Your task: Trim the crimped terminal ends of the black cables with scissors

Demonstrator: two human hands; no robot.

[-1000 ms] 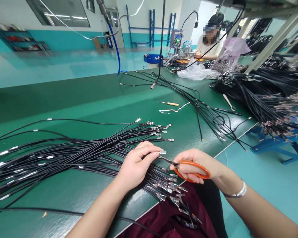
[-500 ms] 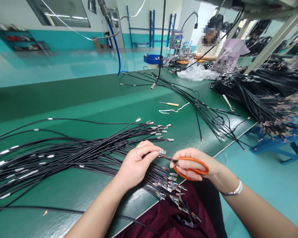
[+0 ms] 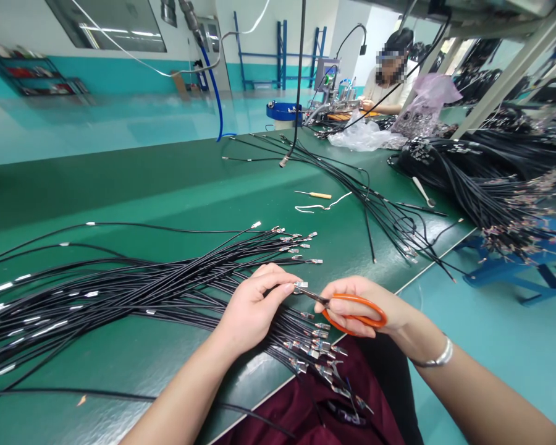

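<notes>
My left hand (image 3: 258,304) pinches the end of a black cable between thumb and forefinger, just behind its small metal connector (image 3: 301,284). In my right hand (image 3: 359,306) is a pair of scissors with orange handles (image 3: 373,301). The narrow blades (image 3: 311,295) point left and touch or nearly touch the connector; exact contact cannot be made out. Under and around my left hand lies a bundle of black cables (image 3: 167,281) with white labels. More connector ends (image 3: 322,346) gather below the scissors, partly over the table's near edge.
Across the green table (image 3: 120,179) lie an awl with a wooden handle (image 3: 319,195), a white string (image 3: 327,207) and loose black cables (image 3: 347,179). A black cable (image 3: 299,93) hangs down overhead. Cable heaps (image 3: 467,179) sit at the right, above a blue stool (image 3: 537,266). A co-worker (image 3: 398,74) sits behind.
Both hands stay almost in place, with the scissors still at the connector. The whole view has shifted slightly.
</notes>
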